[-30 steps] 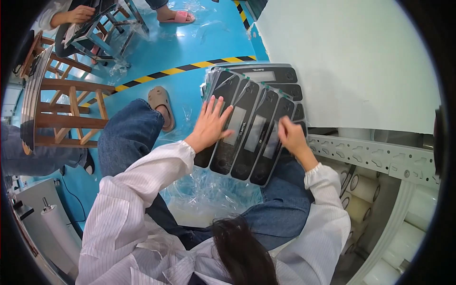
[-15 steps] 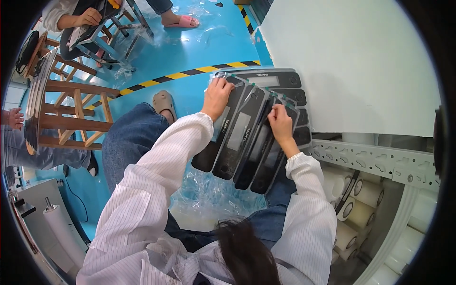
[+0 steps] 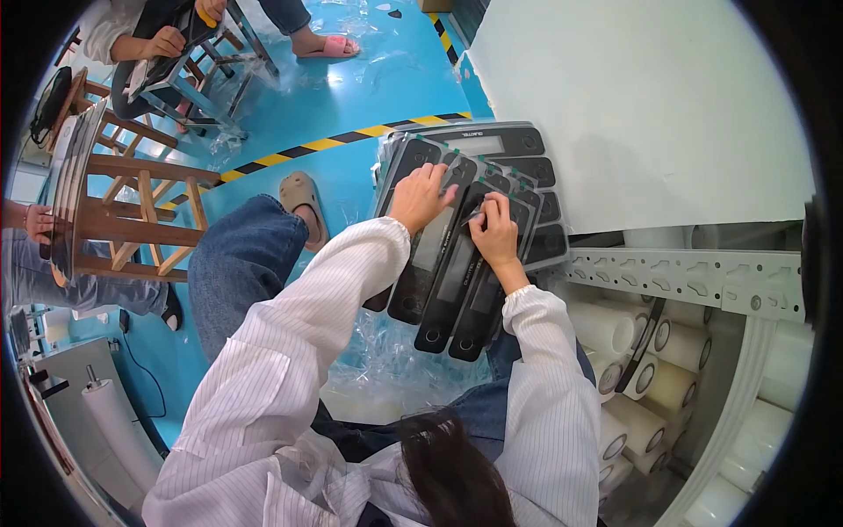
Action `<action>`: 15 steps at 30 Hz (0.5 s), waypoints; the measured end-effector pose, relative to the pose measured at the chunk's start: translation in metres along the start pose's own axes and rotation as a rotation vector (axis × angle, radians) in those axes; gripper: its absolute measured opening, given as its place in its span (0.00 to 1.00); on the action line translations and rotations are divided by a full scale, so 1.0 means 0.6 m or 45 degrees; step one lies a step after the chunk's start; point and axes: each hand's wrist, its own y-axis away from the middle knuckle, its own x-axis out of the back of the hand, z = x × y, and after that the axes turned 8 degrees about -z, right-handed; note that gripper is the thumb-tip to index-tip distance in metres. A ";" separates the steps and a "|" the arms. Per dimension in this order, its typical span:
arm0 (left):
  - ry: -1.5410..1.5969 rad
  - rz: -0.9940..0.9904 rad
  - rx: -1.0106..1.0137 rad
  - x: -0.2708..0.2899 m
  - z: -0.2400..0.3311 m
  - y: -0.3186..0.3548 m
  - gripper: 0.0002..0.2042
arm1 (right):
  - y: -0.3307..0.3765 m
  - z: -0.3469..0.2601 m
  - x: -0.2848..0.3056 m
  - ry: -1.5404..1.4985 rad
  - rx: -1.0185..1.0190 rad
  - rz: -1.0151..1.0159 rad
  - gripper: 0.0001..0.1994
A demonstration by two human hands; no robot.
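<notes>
Several long black panels (image 3: 435, 303) with pale windows lie fanned out, overlapping, in front of me over my lap. Clear film with small green tabs shows along their far ends. My left hand (image 3: 421, 200) rests over the left panels, its fingers stretched and the thumb apart. Over the middle panels, my right hand (image 3: 496, 233) is closed in a pinch. A small, thin dark piece juts from its fingertips, too small to name. Beneath the fan, more black panels (image 3: 518, 140) lie in a stack at the far side.
Crumpled clear film (image 3: 395, 360) lies below the panels. White rolls (image 3: 650, 422) fill a rack under the white board (image 3: 650, 114) at right. Wooden stools (image 3: 145, 215) stand at left, a person's hand (image 3: 39, 224) beside them. Another person's hand (image 3: 165, 41) works over a dark panel.
My left hand has come off the panels' far corner and moved right and nearer. The right hand has shifted left. The middle panels are spread further apart, their windows now showing.
</notes>
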 end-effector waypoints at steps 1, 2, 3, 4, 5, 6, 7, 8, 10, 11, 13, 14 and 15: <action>-0.001 -0.001 -0.003 -0.003 -0.002 0.000 0.14 | 0.004 -0.003 0.005 0.000 -0.001 0.003 0.06; 0.005 0.027 -0.029 -0.006 -0.004 0.001 0.11 | 0.010 -0.005 0.011 -0.043 0.040 0.002 0.07; 0.011 0.053 -0.055 -0.009 -0.008 0.001 0.09 | 0.013 -0.007 0.014 -0.087 0.080 0.001 0.07; 0.015 0.050 -0.057 -0.012 -0.009 0.002 0.09 | 0.019 -0.005 0.016 -0.084 0.076 0.000 0.07; 0.060 0.095 -0.028 -0.013 -0.012 0.001 0.07 | 0.024 -0.003 0.017 -0.059 0.057 -0.030 0.07; 0.104 0.139 0.002 -0.014 -0.015 0.000 0.05 | 0.029 -0.001 0.018 -0.035 0.037 -0.061 0.07; 0.109 0.134 0.002 -0.013 -0.014 -0.003 0.05 | 0.032 0.004 0.023 -0.033 0.032 -0.064 0.07; 0.122 0.128 -0.004 -0.011 -0.013 -0.006 0.04 | 0.033 0.012 0.028 -0.001 -0.055 0.000 0.07; 0.182 0.133 -0.035 -0.006 -0.012 -0.008 0.03 | 0.035 0.021 0.036 0.006 -0.193 0.099 0.06; 0.184 0.131 -0.037 -0.003 -0.011 -0.005 0.03 | 0.036 0.021 0.036 0.009 -0.196 0.100 0.06; 0.233 0.054 -0.203 0.006 -0.010 0.003 0.03 | 0.038 0.017 0.031 -0.167 -0.325 0.124 0.06; 0.263 0.005 -0.282 0.011 -0.007 0.008 0.02 | 0.040 0.013 0.027 -0.183 -0.346 0.137 0.07; 0.294 -0.073 -0.352 0.017 -0.005 0.017 0.03 | 0.043 0.009 0.022 -0.184 -0.346 0.141 0.07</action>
